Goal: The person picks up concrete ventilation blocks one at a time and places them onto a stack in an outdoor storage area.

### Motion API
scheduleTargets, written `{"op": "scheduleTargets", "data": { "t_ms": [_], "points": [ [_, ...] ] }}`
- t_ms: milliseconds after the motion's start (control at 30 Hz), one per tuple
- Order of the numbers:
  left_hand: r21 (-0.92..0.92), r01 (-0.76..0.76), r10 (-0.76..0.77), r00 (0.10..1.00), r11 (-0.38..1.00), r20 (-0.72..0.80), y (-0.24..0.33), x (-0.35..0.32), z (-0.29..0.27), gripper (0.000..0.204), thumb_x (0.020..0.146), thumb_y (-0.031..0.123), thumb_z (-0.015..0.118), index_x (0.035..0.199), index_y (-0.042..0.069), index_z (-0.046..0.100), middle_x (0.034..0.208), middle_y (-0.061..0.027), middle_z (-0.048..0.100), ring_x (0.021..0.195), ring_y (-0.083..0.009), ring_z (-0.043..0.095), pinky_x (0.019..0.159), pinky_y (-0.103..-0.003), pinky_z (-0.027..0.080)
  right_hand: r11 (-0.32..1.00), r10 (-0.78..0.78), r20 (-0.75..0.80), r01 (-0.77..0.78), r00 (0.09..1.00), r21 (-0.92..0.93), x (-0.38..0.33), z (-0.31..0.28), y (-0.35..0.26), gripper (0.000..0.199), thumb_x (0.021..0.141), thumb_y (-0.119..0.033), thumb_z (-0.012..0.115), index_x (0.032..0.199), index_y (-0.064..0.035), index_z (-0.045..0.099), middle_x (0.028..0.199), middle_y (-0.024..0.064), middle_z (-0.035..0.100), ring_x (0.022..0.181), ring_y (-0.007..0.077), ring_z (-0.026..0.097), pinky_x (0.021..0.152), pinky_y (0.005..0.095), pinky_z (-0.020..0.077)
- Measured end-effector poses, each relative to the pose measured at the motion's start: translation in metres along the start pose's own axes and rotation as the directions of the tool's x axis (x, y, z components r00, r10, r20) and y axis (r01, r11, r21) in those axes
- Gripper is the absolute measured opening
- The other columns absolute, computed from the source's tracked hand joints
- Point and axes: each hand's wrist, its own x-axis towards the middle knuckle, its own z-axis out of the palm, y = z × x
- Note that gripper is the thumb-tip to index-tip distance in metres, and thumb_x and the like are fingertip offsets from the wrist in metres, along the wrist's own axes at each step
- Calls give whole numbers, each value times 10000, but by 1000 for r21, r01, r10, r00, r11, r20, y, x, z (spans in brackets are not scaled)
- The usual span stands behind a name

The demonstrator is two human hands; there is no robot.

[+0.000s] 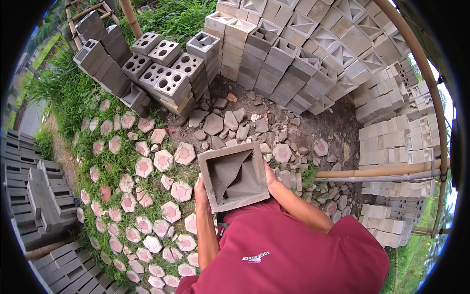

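Note:
A square grey concrete vent block (234, 175), with a raised rim and a slanted divider across its hollow face, is held in front of my body. On its left side my left hand (199, 190) presses against the edge, closed around it. My right hand (270, 175) grips the opposite side. Most of my fingers are hidden behind the block. Both forearms run back to my dark red shirt. Below the block lie hexagonal pavers with pink centres (181, 191) and broken concrete pieces.
Stacked vent blocks (303, 61) rise ahead and to the right. Blocks with round holes (171, 84) stand at the far left. A bamboo pole (382, 171) crosses at right. Rubble (240, 122) covers the ground ahead; grey blocks (44, 191) line the left edge.

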Motion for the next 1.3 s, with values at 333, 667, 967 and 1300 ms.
{"op": "scheduleTargets", "data": {
  "t_ms": [333,667,967,1300],
  "points": [
    [-39,31,-40,965,999,-258,-12,59,-8,424,965,318,426,1260,21,496,1150,-83,580,1036,-197,558,884,-346,444,973,185,-220,-209,958,-93,99,1,-10,659,928,-586,392,1361,-91,437,1309,80,522,1176,212,511,1017,354,394],
    [-111,106,-134,948,988,-290,-59,264,-5,479,955,419,429,1256,47,432,1232,-87,514,1185,-198,446,998,-350,341,869,35,-157,-107,987,-484,286,-81,-66,763,959,-545,336,1437,35,205,1476,133,282,1379,215,215,1131,340,140],
    [198,175,-166,984,964,-62,-23,466,119,441,908,389,521,1203,71,445,1122,-38,527,1056,-139,500,921,-289,380,763,43,-122,-111,992,-637,407,-133,-205,546,879,-193,610,1312,43,375,1233,136,513,1138,198,468,983,337,367],
    [481,284,-384,915,830,123,41,623,201,403,887,235,598,1219,50,464,1112,-53,568,1070,-144,497,967,-300,344,747,243,-112,-260,964,-612,488,-166,-288,370,847,-198,687,1099,15,520,962,51,612,870,132,585,658,278,546]
  ]
}}
